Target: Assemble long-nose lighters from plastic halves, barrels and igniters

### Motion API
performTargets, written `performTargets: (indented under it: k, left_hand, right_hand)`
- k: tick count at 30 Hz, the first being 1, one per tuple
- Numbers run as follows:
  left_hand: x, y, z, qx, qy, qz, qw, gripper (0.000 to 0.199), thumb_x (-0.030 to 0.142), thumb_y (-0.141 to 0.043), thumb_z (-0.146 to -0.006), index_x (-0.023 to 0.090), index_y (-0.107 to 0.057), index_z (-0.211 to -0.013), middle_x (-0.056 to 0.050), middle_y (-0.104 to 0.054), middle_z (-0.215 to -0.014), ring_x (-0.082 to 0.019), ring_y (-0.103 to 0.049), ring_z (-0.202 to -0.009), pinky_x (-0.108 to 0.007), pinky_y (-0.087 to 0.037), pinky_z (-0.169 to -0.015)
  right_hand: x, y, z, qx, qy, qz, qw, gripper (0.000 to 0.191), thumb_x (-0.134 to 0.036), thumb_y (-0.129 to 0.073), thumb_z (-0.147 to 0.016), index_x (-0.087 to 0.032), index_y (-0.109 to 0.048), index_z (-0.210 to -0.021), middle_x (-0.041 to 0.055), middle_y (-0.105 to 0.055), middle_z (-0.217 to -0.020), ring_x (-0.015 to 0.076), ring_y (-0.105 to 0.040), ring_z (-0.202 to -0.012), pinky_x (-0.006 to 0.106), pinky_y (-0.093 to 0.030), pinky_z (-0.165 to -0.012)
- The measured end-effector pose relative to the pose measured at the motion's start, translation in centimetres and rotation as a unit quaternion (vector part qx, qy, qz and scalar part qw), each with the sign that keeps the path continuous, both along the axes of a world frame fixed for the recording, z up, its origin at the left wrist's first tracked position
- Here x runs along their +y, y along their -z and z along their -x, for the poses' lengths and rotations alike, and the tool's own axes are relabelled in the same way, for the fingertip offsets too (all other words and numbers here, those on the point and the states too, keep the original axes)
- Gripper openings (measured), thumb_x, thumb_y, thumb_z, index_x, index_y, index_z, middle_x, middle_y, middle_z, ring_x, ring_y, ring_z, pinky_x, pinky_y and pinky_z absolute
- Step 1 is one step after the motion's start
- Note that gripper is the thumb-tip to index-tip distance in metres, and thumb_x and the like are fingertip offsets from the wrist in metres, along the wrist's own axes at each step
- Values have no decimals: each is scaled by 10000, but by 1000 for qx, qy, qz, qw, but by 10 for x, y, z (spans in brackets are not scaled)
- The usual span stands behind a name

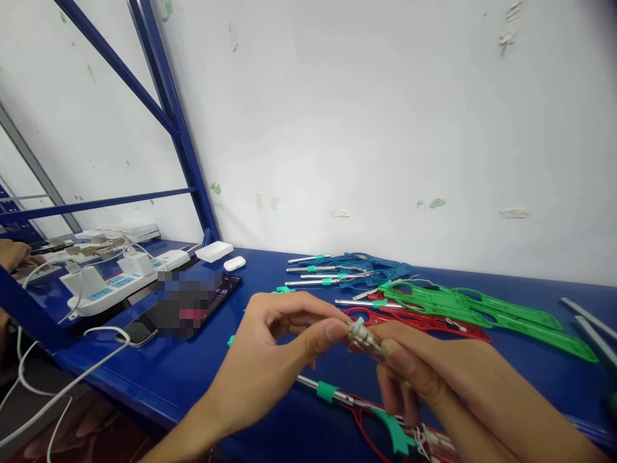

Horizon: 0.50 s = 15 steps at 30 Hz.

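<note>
Above the blue table, my left hand (284,354) pinches one end of a small clear and whitish part (359,333) between thumb and fingertips. Its other end runs into my right hand (419,366), whose thumb and fingers close round it. The two hands nearly meet at the part, and the fingers cover much of it. Below them lies a red frame with a metal rod (313,384) and green tape (326,391), partly hidden under my right hand. Thin white wires (421,440) show by the lower tape.
Blue frames with rods (361,270), green frames (501,308) and a red frame (463,326) lie at the back and right. Metal rods (590,334) are at the far right. At the left are phones (226,289), a power strip (106,292), cables and a white case (234,263).
</note>
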State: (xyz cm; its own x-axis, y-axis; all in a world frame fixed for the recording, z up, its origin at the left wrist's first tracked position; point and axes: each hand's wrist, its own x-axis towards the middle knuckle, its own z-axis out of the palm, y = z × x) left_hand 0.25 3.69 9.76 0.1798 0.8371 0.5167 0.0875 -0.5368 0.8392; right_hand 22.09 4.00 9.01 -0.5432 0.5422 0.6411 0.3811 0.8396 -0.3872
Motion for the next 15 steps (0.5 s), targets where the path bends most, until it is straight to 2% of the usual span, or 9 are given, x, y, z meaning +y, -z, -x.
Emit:
performTargets:
  k: [6, 10, 15]
  left_hand:
    - [-2, 2, 1, 5, 6, -1, 1000, 153, 176, -751, -931, 259, -875, -901, -26, -821, -772, -149, -765, -609, -128, -541, -458]
    - [-2, 3, -1, 15, -30, -41, 999, 169, 174, -769, -928, 292, -884, -889, -8, -824, -785, -115, -696, -555, -138, -523, -461]
    - [-1, 6, -3, 39, -74, -90, 992, 137, 185, -787, -927, 274, -888, -906, -10, -817, -763, -123, -667, -571, -162, -503, -456]
  right_hand:
    - [-1, -4, 5, -18, 14, -6, 1000, 481, -197, -290, -1138, -269, -572, -755, -109, -660, -585, 57, -645, -443, 154, -468, -438]
    - [1, -3, 5, -25, 20, -11, 999, 479, -201, -284, -1136, -270, -563, -753, -103, -656, -585, 66, -633, -441, 165, -480, -453]
    - [2, 0, 3, -42, 36, 6, 998, 484, -231, -274, -1139, -261, -572, -759, -84, -652, -584, 79, -617, -432, 187, -486, -448]
